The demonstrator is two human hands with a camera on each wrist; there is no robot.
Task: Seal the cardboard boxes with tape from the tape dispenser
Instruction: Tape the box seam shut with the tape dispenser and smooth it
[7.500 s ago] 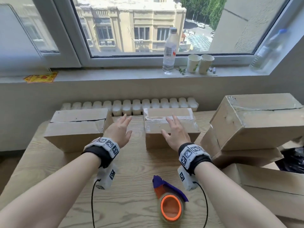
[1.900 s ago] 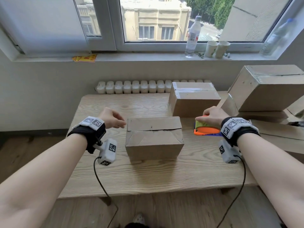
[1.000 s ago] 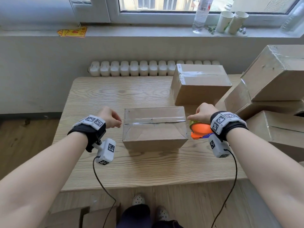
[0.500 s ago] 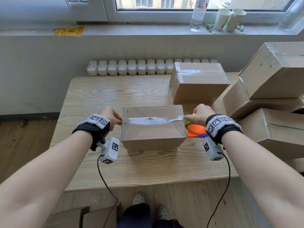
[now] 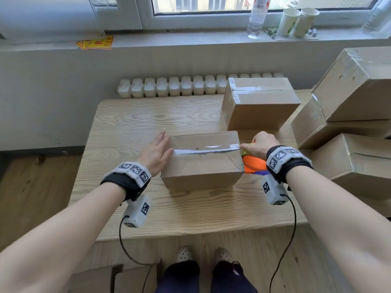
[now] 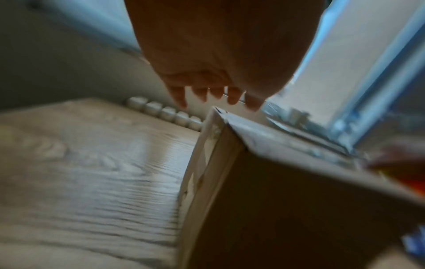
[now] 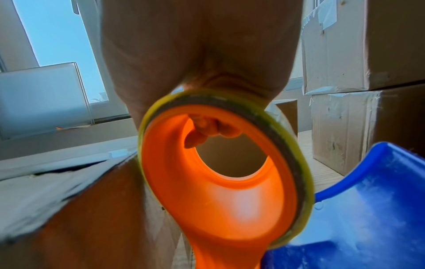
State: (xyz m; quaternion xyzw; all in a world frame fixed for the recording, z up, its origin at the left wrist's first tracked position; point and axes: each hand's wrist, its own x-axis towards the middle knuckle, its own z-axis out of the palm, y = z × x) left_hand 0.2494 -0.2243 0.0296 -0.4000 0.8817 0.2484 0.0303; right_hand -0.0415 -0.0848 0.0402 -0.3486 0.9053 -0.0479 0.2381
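A brown cardboard box (image 5: 203,163) stands mid-table with a shiny strip of clear tape (image 5: 206,149) along its top seam. My left hand (image 5: 155,153) lies flat with straight fingers against the box's left end, by the start of the tape. In the left wrist view the fingers (image 6: 207,94) spread above the box corner (image 6: 218,116). My right hand (image 5: 259,145) grips the orange and blue tape dispenser (image 5: 254,163) at the box's right edge. The right wrist view shows fingers (image 7: 207,127) curled through the dispenser's orange ring (image 7: 220,182).
A taped box (image 5: 259,102) sits at the table's back right. Several larger boxes (image 5: 349,123) are stacked at the right. A radiator (image 5: 179,86) runs behind the wooden table (image 5: 131,127). Bottle and paper cups (image 5: 296,22) stand on the sill. My feet show below.
The box was pulled to the middle and tape was drawn across its top from left to right. My left hand has opened from a curled hold to lie flat on the box's left end.
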